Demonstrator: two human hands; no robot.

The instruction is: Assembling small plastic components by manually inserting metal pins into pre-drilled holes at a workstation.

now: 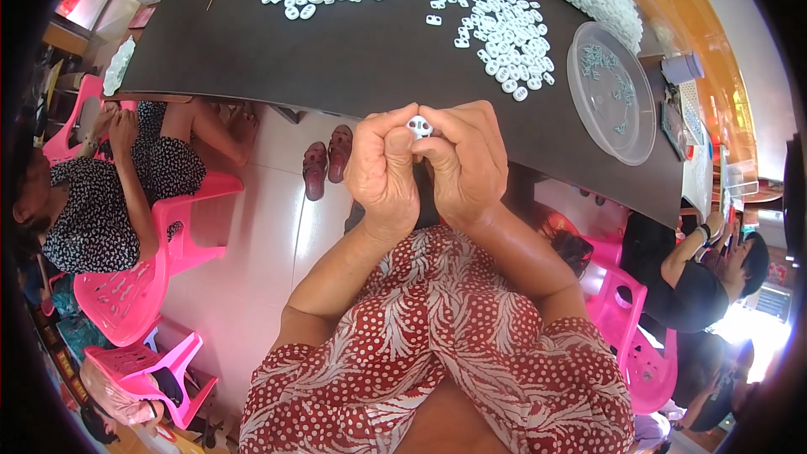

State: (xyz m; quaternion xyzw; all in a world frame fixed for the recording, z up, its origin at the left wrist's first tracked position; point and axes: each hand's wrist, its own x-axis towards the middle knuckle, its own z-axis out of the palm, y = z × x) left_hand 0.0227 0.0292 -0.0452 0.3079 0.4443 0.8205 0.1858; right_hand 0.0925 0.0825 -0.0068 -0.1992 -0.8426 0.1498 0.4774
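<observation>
Pc (420, 126) in L hand (382, 170) + R hand (469, 160) pinch nr table edge (319, 105), room before white pile (510, 36).

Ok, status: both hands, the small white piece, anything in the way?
Left hand and right hand: together, pinching one small white piece. Piece: partly hidden by the hands. Ahead: loose white pieces on the dark table.

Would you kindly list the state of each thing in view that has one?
Left hand: curled, pinching
Right hand: curled, pinching
Small white piece: held between both hands
Loose white pieces: heaped on the table
Round tray: holding small thin pieces
Sandals: unworn, on the floor
Nearest left pink chair: occupied
</observation>
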